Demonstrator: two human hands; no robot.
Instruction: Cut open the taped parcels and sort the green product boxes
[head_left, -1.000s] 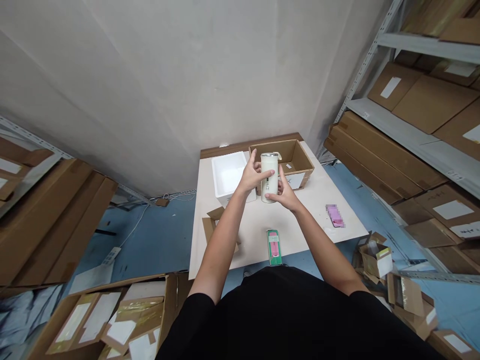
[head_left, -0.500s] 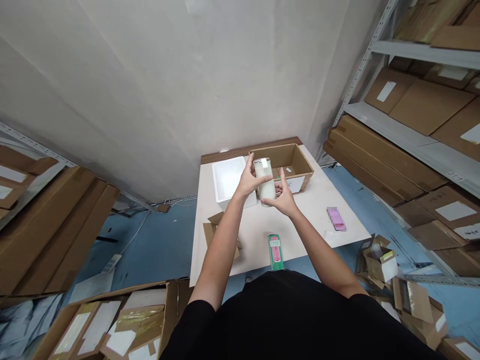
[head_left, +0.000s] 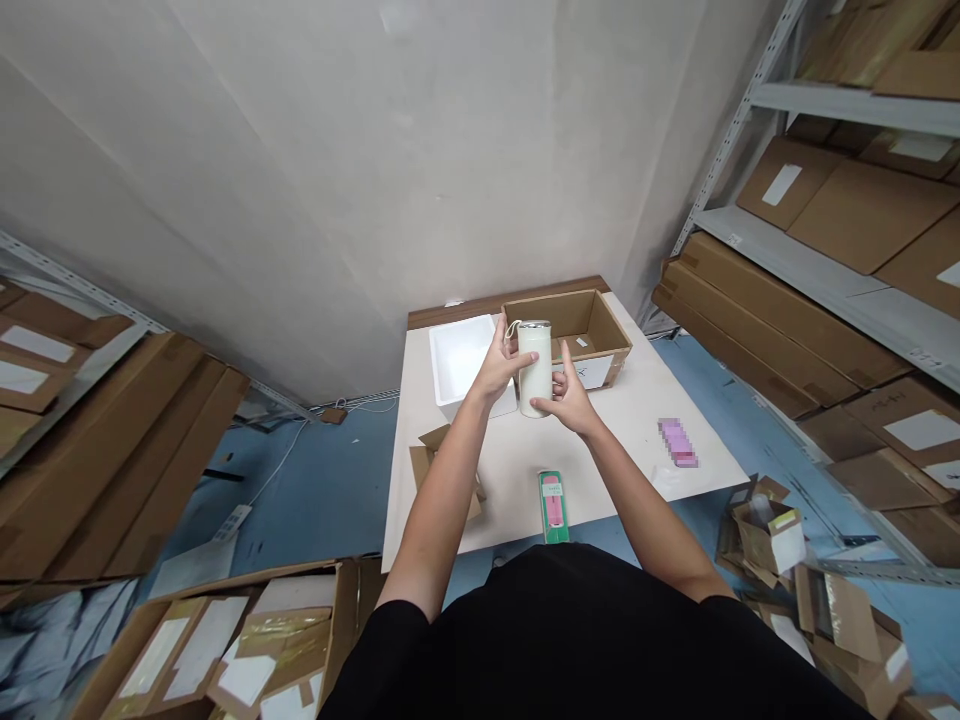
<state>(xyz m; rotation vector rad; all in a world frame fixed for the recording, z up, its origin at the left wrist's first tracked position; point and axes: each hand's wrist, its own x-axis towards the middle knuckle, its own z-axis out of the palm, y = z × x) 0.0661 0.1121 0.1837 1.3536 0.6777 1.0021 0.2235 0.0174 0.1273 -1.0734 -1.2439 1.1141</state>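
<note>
I hold a pale cream cylindrical bottle (head_left: 534, 368) upright above the white table (head_left: 645, 420). My left hand (head_left: 496, 368) wraps its upper left side. My right hand (head_left: 570, 394) cups its lower right side with the thumb raised. A thin cord loop hangs at the bottle's top. Just behind the bottle stands an open brown cardboard box (head_left: 600, 332), and a white foam box (head_left: 459, 362) sits to its left.
On the table lie a green and pink packet (head_left: 552, 504) near the front edge, a pink item (head_left: 678, 442) to the right and a small cardboard piece (head_left: 429, 452) at the left edge. Metal shelves with cartons (head_left: 825, 230) stand right; boxes litter the blue floor.
The bottle has been turned in my hands: the dark lettering seen a second ago no longer faces me. My hands stay in nearly the same spot.
</note>
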